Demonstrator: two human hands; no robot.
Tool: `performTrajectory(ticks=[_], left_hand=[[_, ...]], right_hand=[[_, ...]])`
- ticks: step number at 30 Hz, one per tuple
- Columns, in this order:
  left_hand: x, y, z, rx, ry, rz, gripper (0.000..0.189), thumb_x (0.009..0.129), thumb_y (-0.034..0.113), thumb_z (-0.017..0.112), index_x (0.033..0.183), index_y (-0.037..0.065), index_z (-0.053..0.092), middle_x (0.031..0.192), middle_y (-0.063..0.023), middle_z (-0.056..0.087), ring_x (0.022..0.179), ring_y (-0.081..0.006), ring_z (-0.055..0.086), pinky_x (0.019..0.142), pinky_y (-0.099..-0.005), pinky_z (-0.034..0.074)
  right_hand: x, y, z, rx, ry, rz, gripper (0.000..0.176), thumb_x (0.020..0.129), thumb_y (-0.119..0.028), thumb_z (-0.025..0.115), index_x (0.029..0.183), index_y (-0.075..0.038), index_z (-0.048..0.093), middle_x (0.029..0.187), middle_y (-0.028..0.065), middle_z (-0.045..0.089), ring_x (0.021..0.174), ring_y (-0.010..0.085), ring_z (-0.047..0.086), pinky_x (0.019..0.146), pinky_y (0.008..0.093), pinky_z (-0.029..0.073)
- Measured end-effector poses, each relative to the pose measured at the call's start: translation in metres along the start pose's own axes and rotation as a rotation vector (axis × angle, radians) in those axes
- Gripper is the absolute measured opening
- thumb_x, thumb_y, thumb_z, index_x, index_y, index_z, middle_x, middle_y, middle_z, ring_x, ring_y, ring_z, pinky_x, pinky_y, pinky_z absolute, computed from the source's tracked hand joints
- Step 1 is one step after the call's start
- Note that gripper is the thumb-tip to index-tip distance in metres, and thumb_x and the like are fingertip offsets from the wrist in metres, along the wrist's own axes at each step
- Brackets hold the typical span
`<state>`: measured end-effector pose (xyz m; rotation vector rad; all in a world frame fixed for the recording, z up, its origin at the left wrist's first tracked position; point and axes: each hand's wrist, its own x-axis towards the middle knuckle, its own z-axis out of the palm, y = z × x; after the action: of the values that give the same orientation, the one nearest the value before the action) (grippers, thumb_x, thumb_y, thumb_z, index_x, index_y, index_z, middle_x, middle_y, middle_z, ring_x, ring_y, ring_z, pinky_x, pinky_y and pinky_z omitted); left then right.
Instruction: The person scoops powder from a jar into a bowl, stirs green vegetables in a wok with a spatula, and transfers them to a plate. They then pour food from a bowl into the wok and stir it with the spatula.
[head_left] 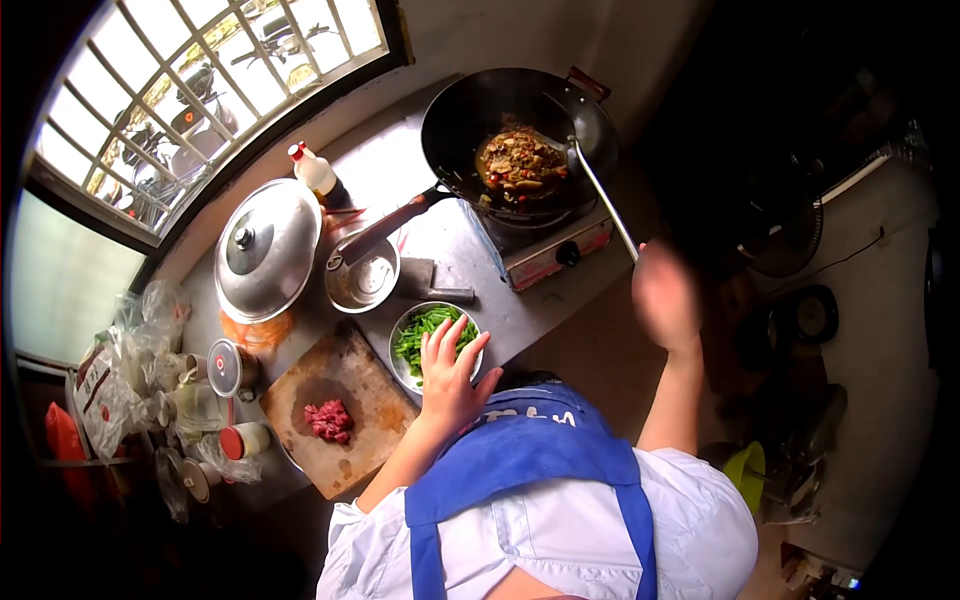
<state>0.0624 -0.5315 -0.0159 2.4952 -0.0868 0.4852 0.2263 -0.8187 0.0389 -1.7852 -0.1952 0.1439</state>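
Note:
My left hand (452, 362) lies over a white bowl (397, 368) of chopped green vegetables (412, 335), its fingers stretched and apart, the thumb near the rim. Blurred in this view, my right hand (666, 297) is closed around the end of a long metal wok spatula (604, 192). The spatula's head reaches into a black wok (455, 125), beside a heap of browned, chopped food (520, 162). Under the wok is a gas stove (560, 252) with a black knob.
A cutting board (375, 440) with diced red meat (329, 421) lies at the left. Behind it are a cleaver (445, 294), a metal pan (382, 295), a domed lid (266, 250) and a bottle (315, 172). Several jars (245, 440) and plastic bags crowd the counter's left end.

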Motion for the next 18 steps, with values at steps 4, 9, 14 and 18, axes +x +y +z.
performTrajectory(ticks=[4,9,14,18], left_hand=[[-0.002,0.001,0.004,0.005,-0.005,0.001,0.059,0.071,0.023,0.080,0.125,0.013,0.060,0.140,-0.0175,0.047,0.131,-0.0403,0.041,0.108,-0.0606,0.030],[-0.005,0.003,0.006,-0.001,-0.013,-0.008,0.059,0.071,0.023,0.080,0.125,0.014,0.060,0.140,-0.0172,0.047,0.131,-0.0402,0.041,0.109,-0.0605,0.030],[-0.005,0.002,0.004,-0.004,-0.020,-0.008,0.059,0.071,0.022,0.080,0.125,0.014,0.060,0.140,-0.0172,0.047,0.131,-0.0402,0.041,0.109,-0.0605,0.029],[-0.005,0.001,0.005,0.001,-0.023,-0.007,0.059,0.071,0.023,0.080,0.126,0.014,0.060,0.140,-0.0171,0.047,0.131,-0.0401,0.041,0.109,-0.0607,0.029]], right_hand=[[-0.001,-0.009,0.003,-0.044,-0.009,-0.041,0.041,0.099,-0.006,0.048,0.139,0.003,0.046,0.079,0.0012,0.058,0.053,0.0005,0.041,0.047,0.0171,0.037],[-0.002,-0.019,0.006,0.013,0.004,0.063,0.040,0.099,-0.006,0.047,0.139,0.003,0.047,0.079,0.0013,0.058,0.053,0.0005,0.041,0.047,0.0170,0.036],[-0.001,-0.020,0.005,0.002,0.012,0.061,0.039,0.099,-0.006,0.048,0.137,0.003,0.048,0.078,0.0011,0.059,0.053,0.0005,0.041,0.047,0.0169,0.036],[-0.002,-0.021,0.004,0.009,-0.011,0.094,0.038,0.099,-0.007,0.048,0.136,0.003,0.050,0.077,0.0011,0.059,0.052,0.0007,0.042,0.046,0.0171,0.037]])
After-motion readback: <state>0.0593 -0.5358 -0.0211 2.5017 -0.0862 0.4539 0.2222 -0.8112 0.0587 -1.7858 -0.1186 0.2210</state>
